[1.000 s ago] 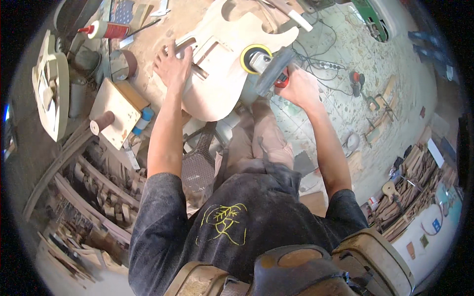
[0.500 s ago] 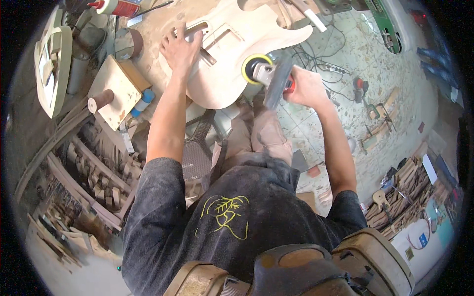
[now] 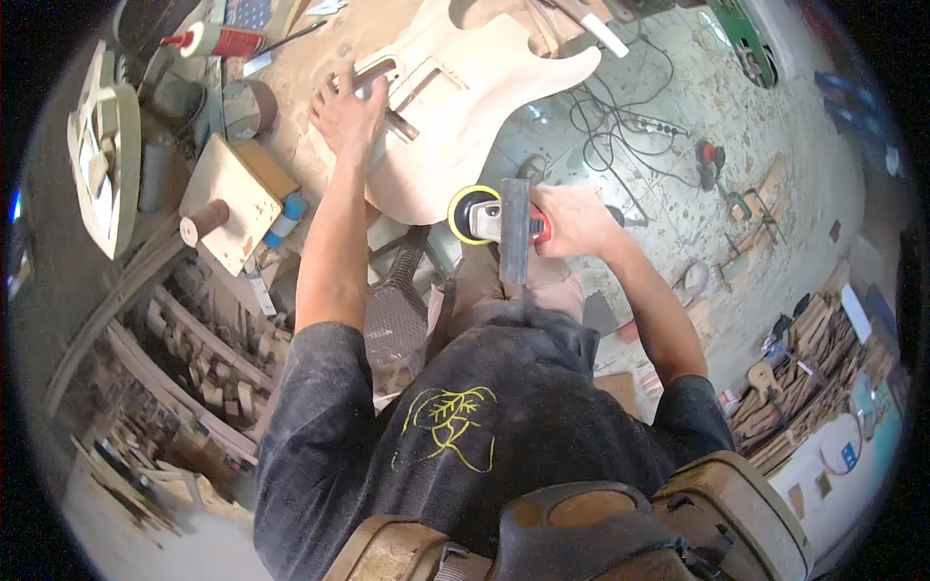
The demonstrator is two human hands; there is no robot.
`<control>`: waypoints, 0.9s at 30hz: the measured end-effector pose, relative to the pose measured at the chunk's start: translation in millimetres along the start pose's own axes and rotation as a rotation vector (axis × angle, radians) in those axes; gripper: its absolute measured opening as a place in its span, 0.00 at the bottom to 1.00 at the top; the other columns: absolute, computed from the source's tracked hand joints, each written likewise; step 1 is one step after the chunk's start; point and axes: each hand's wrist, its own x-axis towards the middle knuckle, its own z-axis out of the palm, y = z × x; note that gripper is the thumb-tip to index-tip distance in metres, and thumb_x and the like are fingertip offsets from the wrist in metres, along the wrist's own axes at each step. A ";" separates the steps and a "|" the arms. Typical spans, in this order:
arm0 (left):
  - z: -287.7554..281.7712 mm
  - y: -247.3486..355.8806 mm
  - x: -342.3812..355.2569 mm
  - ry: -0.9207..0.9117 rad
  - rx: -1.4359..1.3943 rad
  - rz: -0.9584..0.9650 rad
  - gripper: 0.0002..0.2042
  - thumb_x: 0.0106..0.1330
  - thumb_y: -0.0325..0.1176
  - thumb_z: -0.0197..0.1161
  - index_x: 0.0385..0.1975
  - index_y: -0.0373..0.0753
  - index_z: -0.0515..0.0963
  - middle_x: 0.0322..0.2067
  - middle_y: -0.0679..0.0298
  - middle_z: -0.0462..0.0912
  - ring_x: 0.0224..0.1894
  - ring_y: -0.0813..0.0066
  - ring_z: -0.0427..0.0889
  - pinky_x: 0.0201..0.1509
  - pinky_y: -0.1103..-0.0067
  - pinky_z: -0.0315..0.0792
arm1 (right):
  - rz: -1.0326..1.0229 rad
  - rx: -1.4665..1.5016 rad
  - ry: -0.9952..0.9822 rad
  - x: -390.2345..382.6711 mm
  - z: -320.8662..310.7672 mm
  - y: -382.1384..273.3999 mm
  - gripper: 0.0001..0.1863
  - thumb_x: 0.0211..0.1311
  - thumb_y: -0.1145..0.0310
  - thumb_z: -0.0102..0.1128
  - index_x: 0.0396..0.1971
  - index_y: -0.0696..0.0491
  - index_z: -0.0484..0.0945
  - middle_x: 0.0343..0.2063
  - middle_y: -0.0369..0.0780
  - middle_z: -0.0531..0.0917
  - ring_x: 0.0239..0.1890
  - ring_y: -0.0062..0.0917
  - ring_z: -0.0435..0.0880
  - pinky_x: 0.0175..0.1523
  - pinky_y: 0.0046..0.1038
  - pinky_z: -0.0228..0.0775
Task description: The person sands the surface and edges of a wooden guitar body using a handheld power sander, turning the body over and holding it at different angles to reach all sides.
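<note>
A pale, unfinished electric guitar body with routed cavities lies on the workbench. My left hand rests on it beside the cavities, fingers spread and pressed on the wood. In my right hand is a handheld power sander, its grey body upright in view and its round yellow-edged black pad facing left. The pad is close to the near edge of the guitar body, over my lap. Whether it touches the wood I cannot tell. The fingers of my right hand are partly hidden behind the tool.
A red-and-white glue bottle lies at the back left of the dusty bench. Nearer stands a wooden block with a sanding drum. Another guitar body is at far left. Cables and a second power tool lie on the floor at right.
My right hand has brought the sander down and left, away from the guitar's side toward my lap, and turned it upright. My left hand stays on the guitar body.
</note>
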 end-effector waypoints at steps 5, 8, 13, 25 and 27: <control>1.0 -1.0 1.3 -0.020 0.000 -0.036 0.36 0.62 0.61 0.60 0.70 0.53 0.71 0.67 0.51 0.69 0.71 0.51 0.62 0.77 0.54 0.49 | 0.181 0.138 0.031 -24.8 20.3 -14.1 0.29 0.47 0.55 0.69 0.50 0.53 0.79 0.31 0.47 0.86 0.36 0.48 0.86 0.39 0.45 0.78; 0.9 0.6 3.3 -0.051 0.024 -0.051 0.37 0.62 0.63 0.59 0.71 0.54 0.70 0.69 0.52 0.68 0.72 0.50 0.61 0.76 0.55 0.50 | 0.199 0.191 0.106 -28.1 34.2 -11.1 0.28 0.47 0.55 0.70 0.48 0.54 0.79 0.30 0.48 0.86 0.35 0.49 0.86 0.40 0.45 0.78; 0.2 2.1 3.1 -0.075 0.041 -0.057 0.39 0.63 0.66 0.58 0.72 0.55 0.67 0.70 0.53 0.67 0.73 0.49 0.60 0.76 0.55 0.50 | 0.248 0.275 0.223 -21.8 35.1 -4.8 0.27 0.47 0.54 0.72 0.44 0.55 0.79 0.30 0.49 0.86 0.36 0.49 0.87 0.41 0.46 0.78; 0.9 0.7 3.0 -0.078 0.041 -0.059 0.39 0.63 0.66 0.58 0.72 0.53 0.67 0.69 0.53 0.68 0.72 0.49 0.62 0.75 0.55 0.51 | 0.448 0.190 0.421 10.8 3.1 9.2 0.25 0.49 0.52 0.73 0.40 0.53 0.78 0.26 0.51 0.86 0.32 0.49 0.87 0.38 0.47 0.79; 1.5 -0.4 3.5 -0.042 0.032 -0.036 0.36 0.62 0.63 0.61 0.69 0.53 0.71 0.67 0.52 0.70 0.70 0.50 0.63 0.73 0.54 0.54 | 0.394 0.066 0.163 8.9 11.1 11.3 0.24 0.49 0.53 0.73 0.39 0.53 0.78 0.26 0.50 0.85 0.33 0.50 0.87 0.37 0.46 0.78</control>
